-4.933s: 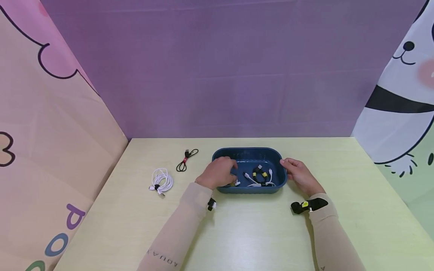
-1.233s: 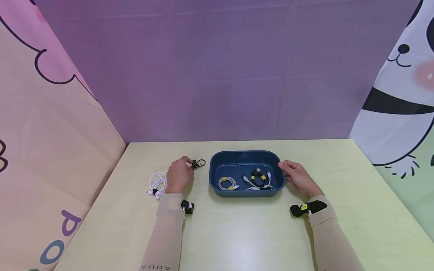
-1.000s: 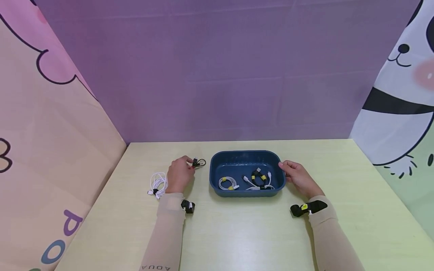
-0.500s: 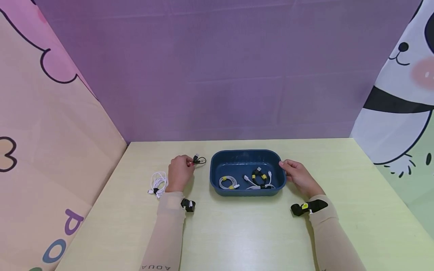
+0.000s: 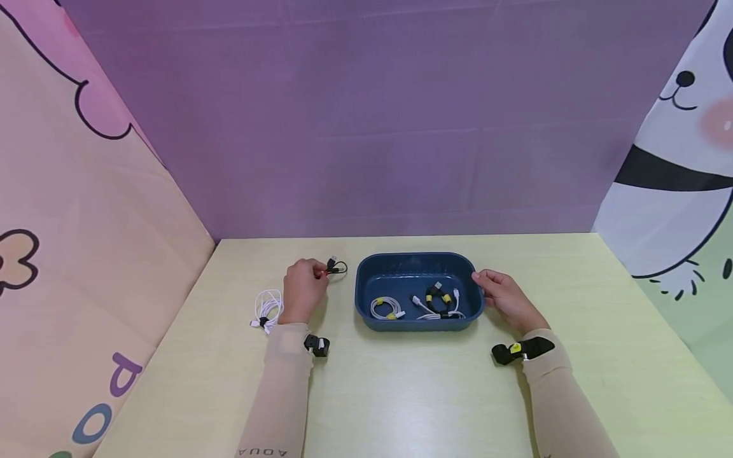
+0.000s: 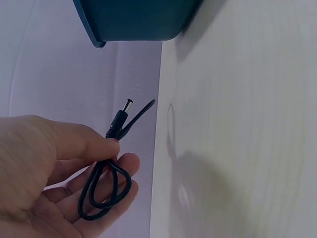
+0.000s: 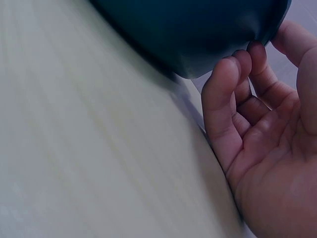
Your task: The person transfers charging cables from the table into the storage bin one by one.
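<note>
My left hand [image 5: 303, 289] pinches a black USB cable [image 5: 340, 268], folded in loops and bound with a red tie. In the left wrist view the thumb and fingers close on the tie, and the cable's round metal-tipped plug [image 6: 120, 119] points up past them. Its shadow falls on the tabletop. My right hand [image 5: 506, 296] grips the right rim of the dark blue bin [image 5: 418, 259], thumb at the top edge and fingers against the outer wall. Inside lie a coiled white cable [image 5: 378, 313] with yellow ties, a black cable [image 5: 429, 302] with yellow ties, and another white cable [image 5: 429, 317].
A coiled white cable [image 5: 267, 308] with a black tie lies on the pale table [image 5: 395, 394], close to my left wrist. A purple backdrop [image 5: 366, 127] rises behind the far table edge, with printed cloths at both sides.
My left hand has left the bin, where the yellow-tied white cable now lies, taken hold of the black USB cable at the left and raised it slightly. The right hand stays on the rim.
</note>
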The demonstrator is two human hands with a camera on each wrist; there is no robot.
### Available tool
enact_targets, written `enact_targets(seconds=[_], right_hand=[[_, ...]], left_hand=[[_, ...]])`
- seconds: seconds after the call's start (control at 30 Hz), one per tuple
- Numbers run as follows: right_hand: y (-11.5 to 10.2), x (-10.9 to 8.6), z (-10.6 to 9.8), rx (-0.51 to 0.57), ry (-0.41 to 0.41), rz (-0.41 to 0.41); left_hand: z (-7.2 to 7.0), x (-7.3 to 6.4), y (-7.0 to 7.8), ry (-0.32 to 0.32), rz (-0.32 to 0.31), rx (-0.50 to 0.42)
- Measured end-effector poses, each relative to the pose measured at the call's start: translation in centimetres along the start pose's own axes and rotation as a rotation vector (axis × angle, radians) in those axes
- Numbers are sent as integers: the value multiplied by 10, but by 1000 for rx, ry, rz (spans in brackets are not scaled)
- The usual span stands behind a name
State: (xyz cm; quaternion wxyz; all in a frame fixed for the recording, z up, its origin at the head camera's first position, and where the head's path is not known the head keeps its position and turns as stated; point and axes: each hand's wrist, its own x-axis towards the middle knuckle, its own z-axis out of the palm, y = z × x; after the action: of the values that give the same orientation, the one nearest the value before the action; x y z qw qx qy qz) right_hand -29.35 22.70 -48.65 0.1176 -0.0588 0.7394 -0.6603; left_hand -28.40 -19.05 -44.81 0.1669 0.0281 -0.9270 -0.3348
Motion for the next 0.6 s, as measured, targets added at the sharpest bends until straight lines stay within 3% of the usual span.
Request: enact_targets(seconds=[0.6], right_hand=[[1, 1, 0, -7, 1, 21]], left_hand=[[-4, 2, 1, 46, 38, -70]])
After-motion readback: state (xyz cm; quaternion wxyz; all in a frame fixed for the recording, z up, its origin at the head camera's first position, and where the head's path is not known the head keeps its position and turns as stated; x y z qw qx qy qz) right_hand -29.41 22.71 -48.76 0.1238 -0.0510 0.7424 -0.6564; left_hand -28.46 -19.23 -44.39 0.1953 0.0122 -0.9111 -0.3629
